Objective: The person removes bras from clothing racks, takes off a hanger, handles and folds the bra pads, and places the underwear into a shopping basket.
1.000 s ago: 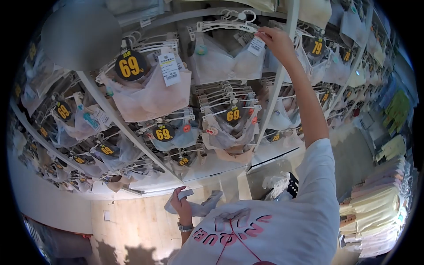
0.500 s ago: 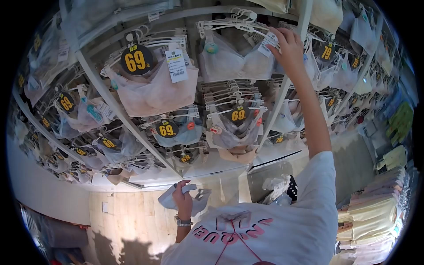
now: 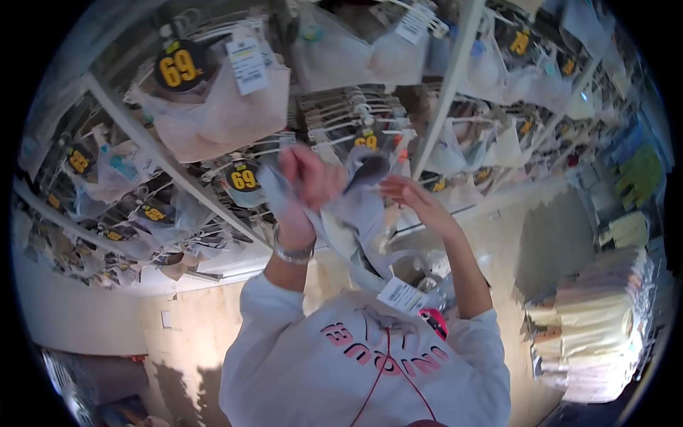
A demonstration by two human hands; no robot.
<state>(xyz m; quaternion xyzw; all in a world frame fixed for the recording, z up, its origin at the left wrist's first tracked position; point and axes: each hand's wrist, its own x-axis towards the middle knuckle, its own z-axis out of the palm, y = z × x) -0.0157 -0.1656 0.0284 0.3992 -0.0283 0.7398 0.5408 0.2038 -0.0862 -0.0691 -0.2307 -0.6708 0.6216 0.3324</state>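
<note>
Raised in front of my chest, a pale grey-blue bra [image 3: 356, 213] hangs with its straps loose and a white paper tag [image 3: 402, 295] dangling below it. My left hand [image 3: 309, 181], wearing a metal-banded watch, is closed on one side of the bra and is smeared by motion. Right beside the bra's dark-lined cup is my right hand [image 3: 425, 205], its fingers stretched out toward the fabric. I cannot tell whether the fingertips touch it.
Ahead, white rack posts [image 3: 452, 82] divide rows of bras on hangers. A large pale pink bra [image 3: 220, 114] hangs near a round black price sign [image 3: 179, 65] reading 69. At the right stands a rail of pale yellow and pink clothes [image 3: 594, 313].
My right hand has come down from the bra hanging on the upper rack. The left hand has lifted the grey-blue bra from low by the floor to chest height. The view has shifted.
</note>
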